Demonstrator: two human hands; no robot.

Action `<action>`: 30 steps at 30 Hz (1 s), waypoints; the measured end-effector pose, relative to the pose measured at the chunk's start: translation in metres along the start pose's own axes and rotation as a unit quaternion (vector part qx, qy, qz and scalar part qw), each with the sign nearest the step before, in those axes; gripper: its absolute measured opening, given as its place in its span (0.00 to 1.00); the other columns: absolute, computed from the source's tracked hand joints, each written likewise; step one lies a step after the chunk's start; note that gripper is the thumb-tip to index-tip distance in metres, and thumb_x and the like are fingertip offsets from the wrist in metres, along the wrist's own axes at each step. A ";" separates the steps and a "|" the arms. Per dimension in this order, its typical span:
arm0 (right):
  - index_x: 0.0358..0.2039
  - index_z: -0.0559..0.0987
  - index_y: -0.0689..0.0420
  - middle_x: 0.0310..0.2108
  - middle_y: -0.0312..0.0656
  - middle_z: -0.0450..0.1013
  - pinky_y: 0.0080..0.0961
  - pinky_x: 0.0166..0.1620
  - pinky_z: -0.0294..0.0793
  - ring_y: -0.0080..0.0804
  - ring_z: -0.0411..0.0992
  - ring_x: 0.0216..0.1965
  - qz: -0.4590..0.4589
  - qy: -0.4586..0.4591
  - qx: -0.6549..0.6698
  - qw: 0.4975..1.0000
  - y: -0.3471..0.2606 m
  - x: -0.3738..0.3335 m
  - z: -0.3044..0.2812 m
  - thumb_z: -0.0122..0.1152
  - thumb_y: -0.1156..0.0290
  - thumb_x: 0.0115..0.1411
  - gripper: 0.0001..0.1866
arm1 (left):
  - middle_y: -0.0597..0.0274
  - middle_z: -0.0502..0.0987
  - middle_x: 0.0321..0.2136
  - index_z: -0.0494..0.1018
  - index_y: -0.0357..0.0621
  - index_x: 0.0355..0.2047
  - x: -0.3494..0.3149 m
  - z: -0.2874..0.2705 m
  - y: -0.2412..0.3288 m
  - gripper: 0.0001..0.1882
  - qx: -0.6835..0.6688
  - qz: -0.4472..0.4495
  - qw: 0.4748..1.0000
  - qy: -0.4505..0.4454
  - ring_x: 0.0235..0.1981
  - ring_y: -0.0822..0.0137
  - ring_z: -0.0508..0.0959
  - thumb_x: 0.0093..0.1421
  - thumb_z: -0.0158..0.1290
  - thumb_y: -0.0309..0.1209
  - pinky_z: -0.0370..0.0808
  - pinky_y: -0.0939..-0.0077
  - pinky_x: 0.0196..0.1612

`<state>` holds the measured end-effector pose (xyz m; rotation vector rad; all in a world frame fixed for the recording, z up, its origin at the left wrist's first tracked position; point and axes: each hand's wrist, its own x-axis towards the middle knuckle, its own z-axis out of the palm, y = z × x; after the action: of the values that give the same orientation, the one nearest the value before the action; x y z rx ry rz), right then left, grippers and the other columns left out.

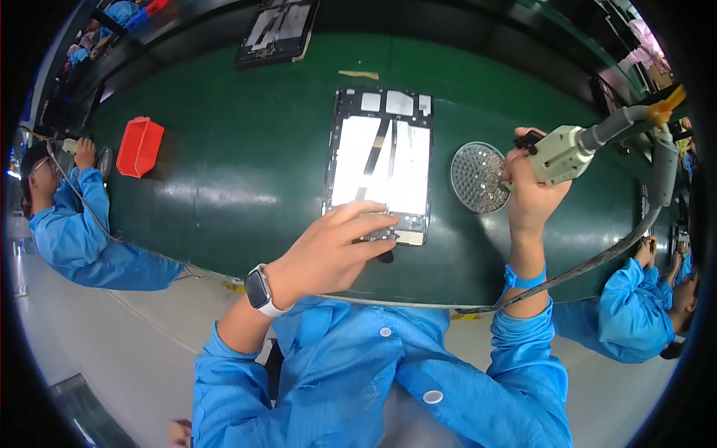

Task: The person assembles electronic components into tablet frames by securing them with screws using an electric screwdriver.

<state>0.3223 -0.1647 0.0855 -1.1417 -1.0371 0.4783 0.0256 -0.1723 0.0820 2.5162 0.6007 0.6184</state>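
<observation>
Tablet, its back open to show white panels and dark ribbons, lies lengthwise on the green desk, around the middle of the frame. Its lower end sits under the fingers of the left hand, which reaches up from the lower left; the fingers are spread and rest on that end, not closed around it. Whether anything is under the fingertips is hidden.

Well apart from the tablet, right of centre, the right hand is wrapped around a pale power tool whose thick cable curves down the right side. Between the tablet and that hand, just beside the hand, is a round dish with small metal pieces in it. Toward the upper left stands a red bin; a second tablet lies at the top edge.
</observation>
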 end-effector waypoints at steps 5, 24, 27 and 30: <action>0.41 0.74 0.66 0.38 0.45 0.77 0.21 0.36 0.74 0.21 0.72 0.33 -0.005 0.008 -0.011 1.000 0.001 0.004 0.004 0.57 0.85 0.50 0.15 | 0.59 0.77 0.50 0.79 0.41 0.39 0.000 0.016 -0.008 0.16 0.105 0.084 0.991 0.008 0.51 0.56 0.75 0.46 0.61 0.24 0.76 0.63 0.46; 0.45 0.71 0.64 0.39 0.43 0.76 0.22 0.43 0.74 0.24 0.73 0.38 0.008 -0.003 -0.021 1.000 0.005 0.000 0.000 0.58 0.86 0.51 0.19 | 0.51 0.80 0.30 0.81 0.38 0.31 0.110 -0.070 -0.195 0.07 0.165 -0.110 0.947 0.253 0.35 0.48 0.78 0.57 0.57 0.29 0.75 0.59 0.42; 0.47 0.70 0.64 0.40 0.43 0.76 0.25 0.46 0.75 0.26 0.74 0.40 0.024 -0.008 -0.033 0.999 0.004 0.000 -0.004 0.58 0.85 0.51 0.21 | 0.52 0.80 0.31 0.81 0.38 0.32 0.123 -0.074 -0.227 0.08 0.197 -0.130 0.960 0.154 0.38 0.47 0.78 0.57 0.58 0.30 0.74 0.59 0.44; 0.47 0.70 0.64 0.41 0.44 0.75 0.26 0.48 0.75 0.28 0.75 0.42 0.028 0.013 -0.013 0.999 0.003 0.000 -0.003 0.60 0.85 0.50 0.21 | 0.50 0.78 0.34 0.81 0.35 0.33 0.133 -0.071 -0.230 0.08 0.257 -0.108 0.959 0.045 0.39 0.49 0.77 0.57 0.57 0.28 0.74 0.60 0.46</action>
<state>0.3251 -0.1651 0.0827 -1.1996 -0.9933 0.4937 0.0273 0.1013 0.0547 2.8413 1.1844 0.5495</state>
